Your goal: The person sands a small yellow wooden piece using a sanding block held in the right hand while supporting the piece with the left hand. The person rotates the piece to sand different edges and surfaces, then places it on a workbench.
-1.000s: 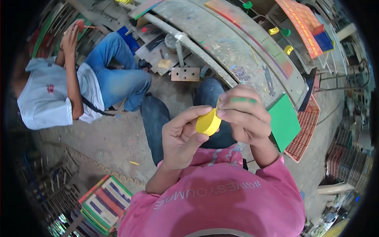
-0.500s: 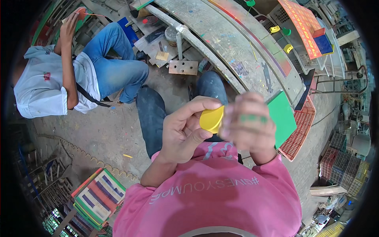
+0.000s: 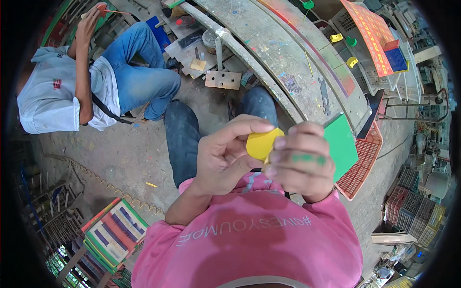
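A small rounded yellow block (image 3: 261, 145) is pinched between the thumb and fingers of my left hand (image 3: 223, 153), in front of my pink shirt. My right hand (image 3: 303, 158) meets the block's right edge with its fingers curled and slightly smeared by motion. Green marks show across the backs of those fingers. Whatever the right fingers hold, if anything, is hidden. Just behind the right hand lies a flat green board (image 3: 342, 149), partly covered by it.
A long paint-stained workbench (image 3: 269, 36) curves past my knees, with a flat grey tool (image 3: 324, 96) on it. Yellow pieces (image 3: 352, 62) stand on thin sticks beyond. A red crate (image 3: 362, 161) is at right. At left, a co-worker (image 3: 72, 91) sits holding a red piece (image 3: 101, 9).
My right hand, strongly blurred before, shows more sharply now, with its fingers at the yellow block's edge. My left hand keeps its pinch. The view has shifted slightly.
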The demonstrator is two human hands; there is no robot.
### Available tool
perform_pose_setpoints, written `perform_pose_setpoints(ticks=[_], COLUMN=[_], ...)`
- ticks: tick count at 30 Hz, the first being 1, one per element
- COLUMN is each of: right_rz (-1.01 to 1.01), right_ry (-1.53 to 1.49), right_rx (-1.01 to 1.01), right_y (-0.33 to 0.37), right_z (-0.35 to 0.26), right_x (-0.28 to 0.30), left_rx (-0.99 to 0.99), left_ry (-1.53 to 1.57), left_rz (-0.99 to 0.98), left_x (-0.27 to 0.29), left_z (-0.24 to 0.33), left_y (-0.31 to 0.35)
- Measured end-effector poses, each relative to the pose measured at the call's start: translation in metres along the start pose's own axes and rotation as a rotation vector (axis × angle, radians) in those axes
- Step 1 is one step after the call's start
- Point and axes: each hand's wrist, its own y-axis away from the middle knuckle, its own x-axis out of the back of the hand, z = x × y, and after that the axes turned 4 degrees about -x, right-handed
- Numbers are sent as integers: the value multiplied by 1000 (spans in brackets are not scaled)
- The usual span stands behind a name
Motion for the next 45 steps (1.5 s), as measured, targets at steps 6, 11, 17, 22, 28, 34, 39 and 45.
perform_pose_setpoints(ticks=[6, 11, 17, 22, 28, 34, 39, 45], right_rz=[6, 9, 146, 173, 113, 42, 12, 45], right_ry=[137, 131, 4, -133, 10, 125, 121, 223], right_rx=[-35, 54, -130, -200, -110, -14, -4, -53], right_y=[0, 3, 4, 9, 6, -1, 1, -7], right_z=[17, 9, 24, 25, -2, 9, -1, 1], right_x=[7, 6, 13, 10, 10, 13, 10, 10], left_rx=[-18, -3, 59, 70, 79, 96, 71, 66], left_ry=[66, 45, 145, 183, 163, 182, 178, 201], left_rz=[94, 147, 88, 79, 160, 168, 214, 212], left_x=[-4, -10, -15, -16, -22, -18, -17, -17], left_z=[-13, -15, -16, -16, -8, -9, -4, 1], left_y=[-6, -7, -7, -5, -2, 1, 4, 8])
